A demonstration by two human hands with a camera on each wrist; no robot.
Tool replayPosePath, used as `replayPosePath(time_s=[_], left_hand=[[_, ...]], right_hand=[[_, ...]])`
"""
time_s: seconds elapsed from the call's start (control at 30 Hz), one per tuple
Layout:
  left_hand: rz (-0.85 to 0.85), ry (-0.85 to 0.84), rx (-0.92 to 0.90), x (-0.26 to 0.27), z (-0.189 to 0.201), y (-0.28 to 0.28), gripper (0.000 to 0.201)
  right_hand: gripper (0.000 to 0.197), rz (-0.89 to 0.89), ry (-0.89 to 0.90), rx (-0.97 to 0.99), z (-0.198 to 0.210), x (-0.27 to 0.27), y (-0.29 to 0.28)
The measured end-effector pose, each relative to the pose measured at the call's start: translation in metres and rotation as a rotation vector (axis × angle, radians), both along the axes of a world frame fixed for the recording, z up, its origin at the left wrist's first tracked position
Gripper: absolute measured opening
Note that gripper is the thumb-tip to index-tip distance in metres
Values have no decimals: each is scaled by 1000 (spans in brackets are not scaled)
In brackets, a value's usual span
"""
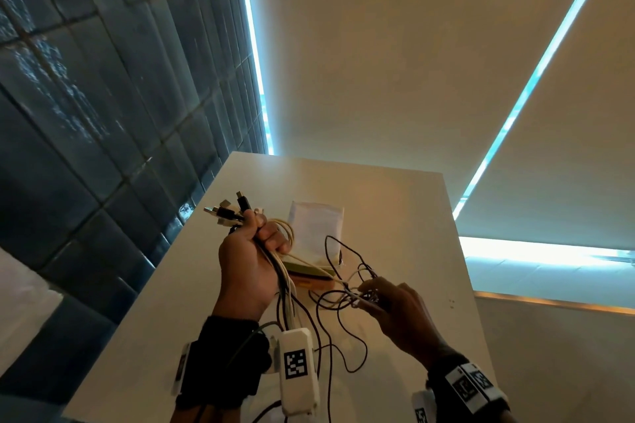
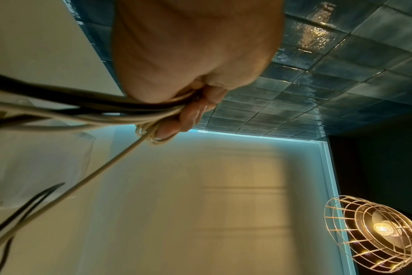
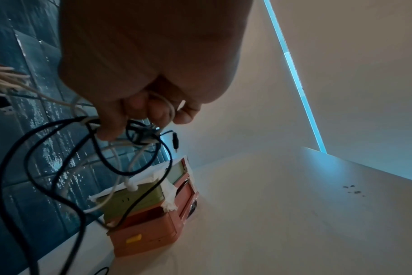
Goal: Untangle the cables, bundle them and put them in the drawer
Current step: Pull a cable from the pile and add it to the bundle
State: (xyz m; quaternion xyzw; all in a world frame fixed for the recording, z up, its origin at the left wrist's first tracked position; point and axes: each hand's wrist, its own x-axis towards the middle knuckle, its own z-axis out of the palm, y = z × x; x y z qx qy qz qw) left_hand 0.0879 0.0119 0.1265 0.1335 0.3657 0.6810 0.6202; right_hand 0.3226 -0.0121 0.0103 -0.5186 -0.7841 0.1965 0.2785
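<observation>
My left hand [image 1: 256, 244] is raised above the white table [image 1: 405, 203] and grips a bunch of white and black cables [image 1: 285, 282], their plug ends [image 1: 228, 211] sticking up out of the fist. In the left wrist view the fingers [image 2: 188, 115] curl round the cream and black strands [image 2: 101, 111]. My right hand [image 1: 378, 295] is lower and to the right and pinches a knot of thin black and white cables [image 1: 357, 288]. In the right wrist view the fingers [image 3: 134, 111] hold a white loop [image 3: 169, 109] with black loops [image 3: 59, 148] hanging below.
A small orange and green drawer box [image 3: 153, 219] stands on the table under the cables, with a white packet [image 1: 314, 227] behind it. A dark tiled wall [image 1: 103, 96] runs along the left. A wire-caged lamp [image 2: 374, 232] shows in the left wrist view.
</observation>
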Motion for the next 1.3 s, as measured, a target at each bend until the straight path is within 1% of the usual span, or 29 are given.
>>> replayPosePath(time_s=[0.1,0.17,0.2,0.33,0.37,0.43,0.47,0.5,0.53,0.6,0.67,0.73,0.77,0.83,0.93,1.07,1.13,1.23,1.3], left_hand=[[26,6,14,-7,0,0,36],[40,0,21,-11,-1,1,36],[48,-4,24,-14,-2,2,36],[60,-1,38,-21,-2,3,36],[58,3,40,-21,-2,3,36],[59,8,43,-18,-1,4,36],[62,6,44,-16,0,4,36],[64,3,44,-15,0,4,36],[66,3,45,-15,0,4,36],[72,6,44,-17,0,3,36],[80,1,44,-21,0,3,36],[90,-7,51,-25,1,2,36],[94,-10,56,-26,1,1,36],[101,-10,58,-27,2,1,37],[97,-8,51,-27,1,0,37],[93,-15,30,-28,-2,-1,37],[90,-9,27,-28,-2,-2,37],[80,-1,36,-25,0,-3,38],[72,14,51,-23,3,-3,37]], right_hand=[[28,-42,193,-29,-2,12,-3],[24,-36,264,-9,0,24,-4],[22,-29,257,3,1,30,-4],[40,-51,181,-11,-9,52,-3],[42,-63,164,-27,-13,54,-2],[31,-113,150,-60,-18,54,1],[28,-141,162,-68,-21,53,2],[30,-163,172,-71,-25,52,3],[35,-174,174,-74,-28,53,4],[55,-205,113,-103,-39,57,4],[74,-271,14,-185,-49,64,3],[86,-313,-47,-304,-56,70,0],[87,-327,-69,-363,-56,70,-1],[80,-348,-105,-436,-55,69,-3],[72,-389,-153,-479,-49,69,-2],[77,-450,-223,-559,-42,76,3],[79,-488,-228,-594,-44,80,6],[73,-517,-168,-718,-52,83,9],[61,-518,-37,-893,-54,83,10]])
